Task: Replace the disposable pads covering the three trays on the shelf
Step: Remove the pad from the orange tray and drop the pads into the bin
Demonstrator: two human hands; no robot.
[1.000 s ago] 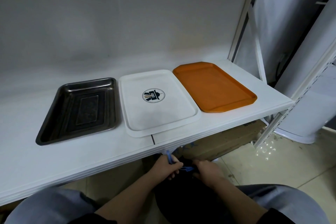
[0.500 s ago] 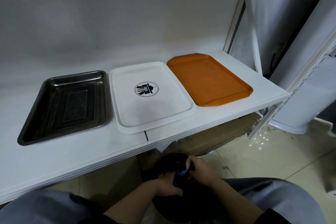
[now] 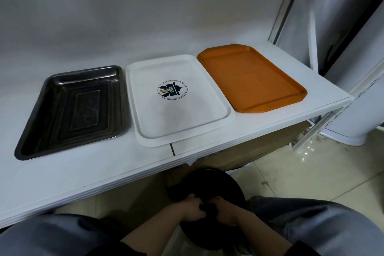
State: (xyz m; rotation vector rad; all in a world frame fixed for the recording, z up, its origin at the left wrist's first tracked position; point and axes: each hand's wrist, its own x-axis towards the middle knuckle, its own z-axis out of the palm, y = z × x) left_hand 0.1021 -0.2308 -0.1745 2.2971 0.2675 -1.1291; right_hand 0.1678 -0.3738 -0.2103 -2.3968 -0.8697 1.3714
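Three trays sit in a row on the white shelf (image 3: 87, 174), all bare, no pad visible on any: a dark metal tray (image 3: 72, 110) at left, a white tray (image 3: 178, 100) in the middle just beside it, an orange tray (image 3: 251, 78) at right, its near corner close to the white one. No fresh pads are in view. Both hands work low down, in front of the shelf edge, over a black bag (image 3: 207, 189) between the knees — left hand (image 3: 190, 208) and right hand (image 3: 224, 211) each have fingers curled into the dark material at its gathered top, pinching it from either side. What is inside cannot be seen. Handling judgement: disposable pads would be light, thin and limp, prone to folding on themselves; best taken by two adjacent corners and laid flat, smoothing toward the rims. The metal tray looks rigid and deeper-walled, so a pad there may need pressing into the corners; the plastic trays are shallow. Writing: the white tray carries a round printed emblem (image 3: 172, 90) at centre — dark figure with yellow stripes; any lettering in it is too small to read. No other labels legible.
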